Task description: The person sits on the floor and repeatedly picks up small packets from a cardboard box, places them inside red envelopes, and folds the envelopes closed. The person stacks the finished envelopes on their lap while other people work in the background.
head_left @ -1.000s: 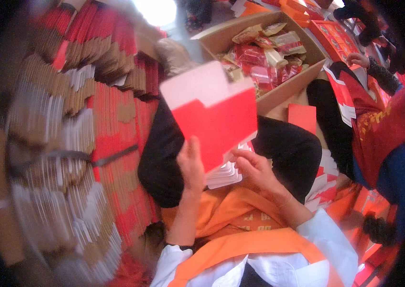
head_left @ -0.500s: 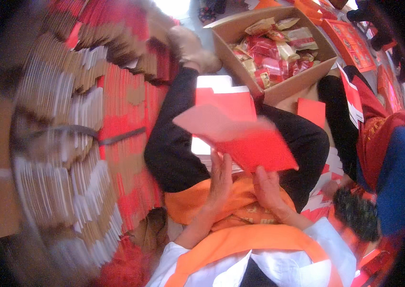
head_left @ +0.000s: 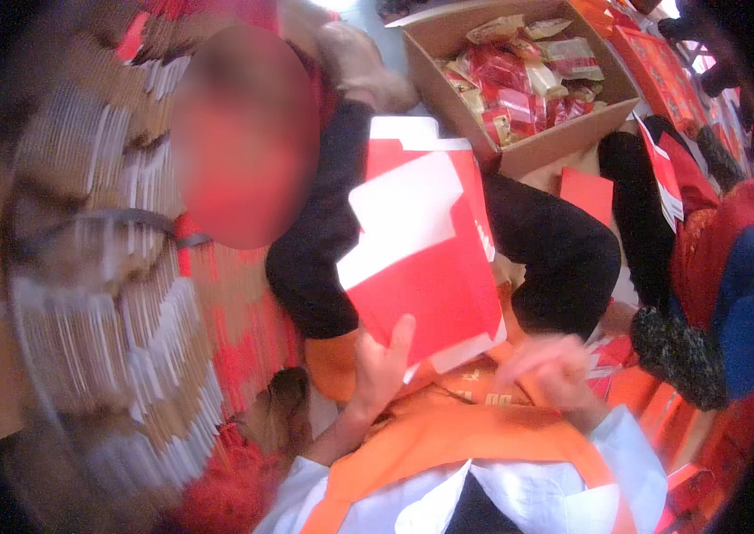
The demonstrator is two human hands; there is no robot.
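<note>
My left hand [head_left: 379, 369] is closed on the lower left edge of a flattened red carton [head_left: 430, 307], its thumb lying on the red face. A broad white flap [head_left: 408, 209] spreads over the carton's far end. Beneath and beyond it, on my lap, lie more flat red-and-white cartons [head_left: 412, 133]. To the right of the held carton my right hand [head_left: 550, 367] hangs in the air, apart from it. Motion smears its fingers, and they look curled.
A cardboard box [head_left: 568, 138] of red and gold packets stands ahead. Banded stacks of flat cartons [head_left: 163, 374] line my left side. A red card piece [head_left: 587, 196] lies beyond my right knee. Another person's blue-clad leg [head_left: 741, 303] is at the right.
The carton has swung from a tilted, blurred position to lie flatter, its white flap now showing. My right hand has left its edge and moved right; my left hand still grips it.
</note>
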